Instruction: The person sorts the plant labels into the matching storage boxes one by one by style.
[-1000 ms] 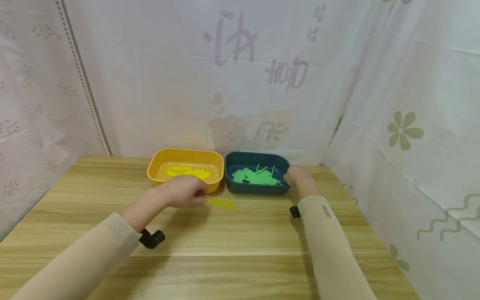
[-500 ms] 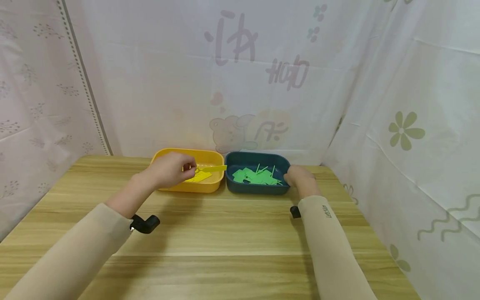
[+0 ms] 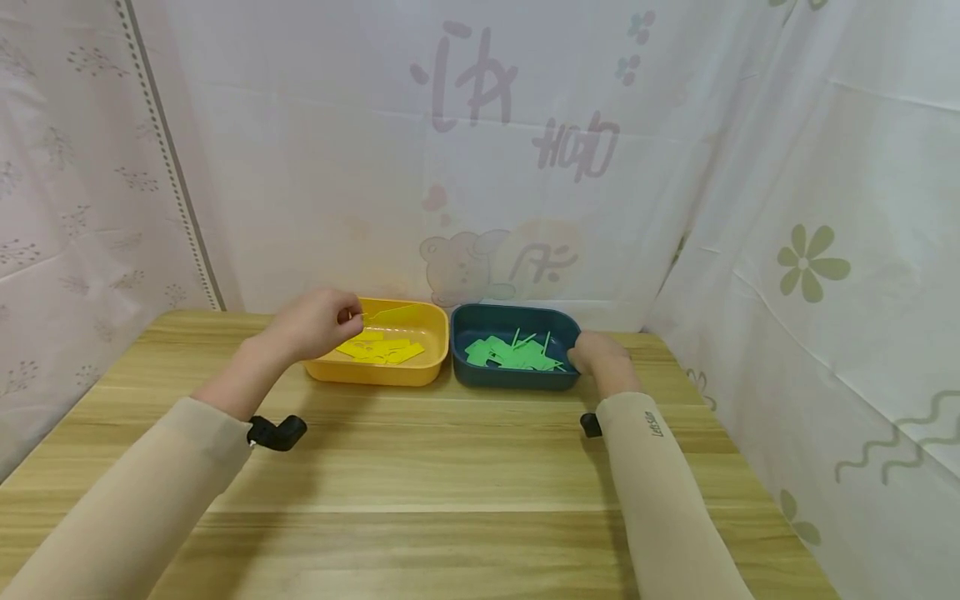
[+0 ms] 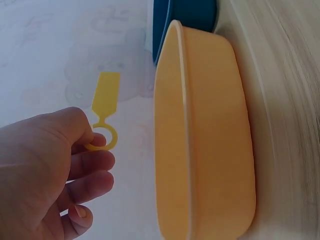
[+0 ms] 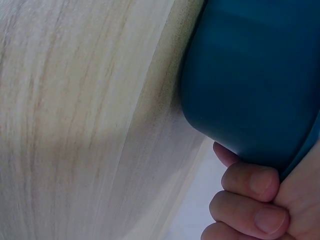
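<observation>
My left hand (image 3: 318, 321) is raised over the left end of the yellow box (image 3: 375, 374). Between thumb and forefinger it pinches the ring of a flat yellow tag (image 4: 106, 95); the tag's blade points away from the fingers, above the box. Inside that box lie several more yellow tags (image 3: 390, 352). At the right end of the dark teal box (image 3: 516, 379), my right hand (image 3: 600, 358) grips the rim. Its fingers (image 5: 247, 220) curl against the outer end wall in the right wrist view, the thumb mostly hidden. Several green tags (image 3: 510, 353) lie in a heap in the teal box.
Both boxes stand side by side near the back of the wooden table (image 3: 450, 475). Directly behind them hangs a printed white curtain (image 3: 337, 167), and another curtain (image 3: 862, 333) runs along the right side.
My left hand, pinching a yellow tag, has gone from the table in front of the boxes up and left over the yellow box. The right hand stays on the teal box.
</observation>
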Action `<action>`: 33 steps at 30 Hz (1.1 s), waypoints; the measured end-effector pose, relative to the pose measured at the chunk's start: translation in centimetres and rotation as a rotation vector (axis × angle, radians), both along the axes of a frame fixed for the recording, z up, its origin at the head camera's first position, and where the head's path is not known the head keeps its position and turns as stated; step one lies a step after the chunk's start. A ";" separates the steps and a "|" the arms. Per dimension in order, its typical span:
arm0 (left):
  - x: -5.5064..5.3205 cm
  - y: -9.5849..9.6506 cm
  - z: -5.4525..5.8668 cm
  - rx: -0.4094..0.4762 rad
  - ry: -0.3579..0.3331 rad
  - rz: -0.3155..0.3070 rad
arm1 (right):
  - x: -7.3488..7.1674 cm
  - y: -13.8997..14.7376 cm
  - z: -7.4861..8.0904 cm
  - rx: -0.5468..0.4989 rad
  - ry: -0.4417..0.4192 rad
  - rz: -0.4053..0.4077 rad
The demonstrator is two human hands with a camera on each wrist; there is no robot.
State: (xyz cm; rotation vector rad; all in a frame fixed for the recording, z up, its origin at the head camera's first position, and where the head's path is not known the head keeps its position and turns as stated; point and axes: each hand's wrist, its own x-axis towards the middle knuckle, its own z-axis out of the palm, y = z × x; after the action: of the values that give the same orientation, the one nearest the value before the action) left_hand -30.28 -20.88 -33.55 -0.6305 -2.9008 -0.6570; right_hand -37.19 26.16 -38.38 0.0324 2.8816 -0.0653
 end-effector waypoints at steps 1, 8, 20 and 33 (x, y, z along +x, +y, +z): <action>-0.1 -0.1 -0.1 -0.004 -0.004 0.012 | 0.0 0.0 0.0 0.001 -0.001 0.003; -0.6 -0.7 -0.4 -0.035 -0.006 0.091 | 0.0 0.2 -0.1 0.002 -0.008 0.004; -0.4 -1.5 -1.8 -0.039 -0.039 0.140 | 0.2 0.2 0.3 -0.018 -0.020 -0.027; 0.2 -1.0 -1.9 -0.014 -0.019 0.115 | 0.2 1.0 0.3 -0.043 0.009 -0.065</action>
State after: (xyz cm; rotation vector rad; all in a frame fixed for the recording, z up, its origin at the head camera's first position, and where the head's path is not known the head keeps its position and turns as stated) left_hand -30.09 -21.91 -35.47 -0.4577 -2.9349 -0.6315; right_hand -36.96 27.17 -38.05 0.1186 2.8869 -0.1396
